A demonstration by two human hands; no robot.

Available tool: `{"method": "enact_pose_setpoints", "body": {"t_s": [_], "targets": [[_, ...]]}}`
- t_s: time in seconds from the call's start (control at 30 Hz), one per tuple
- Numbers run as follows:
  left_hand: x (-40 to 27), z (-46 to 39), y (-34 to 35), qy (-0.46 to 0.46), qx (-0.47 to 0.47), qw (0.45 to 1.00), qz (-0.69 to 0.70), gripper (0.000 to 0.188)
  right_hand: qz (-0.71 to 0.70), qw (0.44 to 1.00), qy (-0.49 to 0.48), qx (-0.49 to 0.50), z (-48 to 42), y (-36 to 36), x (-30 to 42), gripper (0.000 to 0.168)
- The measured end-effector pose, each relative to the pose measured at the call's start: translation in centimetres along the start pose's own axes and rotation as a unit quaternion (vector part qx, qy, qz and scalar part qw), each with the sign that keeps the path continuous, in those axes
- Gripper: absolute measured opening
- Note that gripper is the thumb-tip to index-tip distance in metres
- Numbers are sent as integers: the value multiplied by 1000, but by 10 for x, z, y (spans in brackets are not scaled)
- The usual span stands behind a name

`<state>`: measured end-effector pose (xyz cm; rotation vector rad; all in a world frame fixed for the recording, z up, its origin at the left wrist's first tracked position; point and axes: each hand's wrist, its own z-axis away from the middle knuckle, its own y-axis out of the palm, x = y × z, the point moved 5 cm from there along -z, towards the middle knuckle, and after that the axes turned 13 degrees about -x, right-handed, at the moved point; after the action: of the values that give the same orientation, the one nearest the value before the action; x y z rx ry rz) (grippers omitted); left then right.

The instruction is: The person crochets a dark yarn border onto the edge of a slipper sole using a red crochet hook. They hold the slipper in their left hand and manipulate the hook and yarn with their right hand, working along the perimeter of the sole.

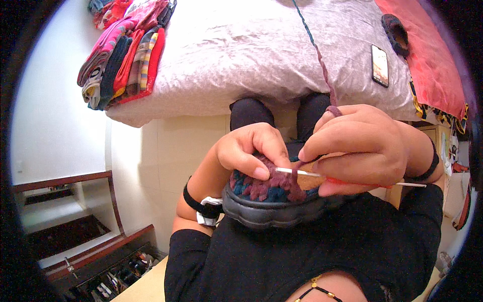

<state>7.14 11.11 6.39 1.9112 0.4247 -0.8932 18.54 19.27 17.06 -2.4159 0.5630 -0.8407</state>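
My left hand (pixel 251 149) pinches the edge of a crocheted slipper upper (pixel 273 192) in mauve and teal yarn. The upper is fixed along a scalloped black sole (pixel 279 215), which rests against my torso. In my right hand (pixel 362 145) is a crochet hook (pixel 302 172) with a red handle. The hook's pale tip lies by my left fingertips, with a mauve strand around its shaft. Yarn (pixel 321 62) wraps a finger of my right hand and runs up across the bed, turning from mauve to teal. My right hand hides part of the slipper.
A bed with a pale cover (pixel 226 56) stands before my knees. Folded clothes (pixel 124 68) are stacked at its left. On the right lie a smartphone (pixel 379 66), a dark slipper (pixel 395 34) and a red cloth (pixel 434 64). An open compartment (pixel 113 283) holds several items at lower left.
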Motion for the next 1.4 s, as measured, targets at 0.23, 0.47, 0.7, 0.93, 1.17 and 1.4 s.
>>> {"method": "enact_pose_setpoints", "body": {"t_s": [0.23,0.47,0.7,0.93,1.17,1.4], "targets": [[-9,-2,1,24,-60,995,73,32,103,989,-63,-90,12,1,4,25],[-47,7,0,6,-355,925,-137,37,354,935,20,-30,2,-21,0,33],[-42,11,-37,-9,-491,863,-120,29,441,889,2,-120,7,-12,-26,24],[-43,18,-21,121,-572,797,-152,23,487,866,7,-109,15,-3,-28,23],[-63,20,-2,206,-501,741,-398,9,338,922,161,-100,3,-16,-37,86],[-76,0,18,217,-413,720,-514,11,204,968,115,-95,-6,-17,-42,92]]}}
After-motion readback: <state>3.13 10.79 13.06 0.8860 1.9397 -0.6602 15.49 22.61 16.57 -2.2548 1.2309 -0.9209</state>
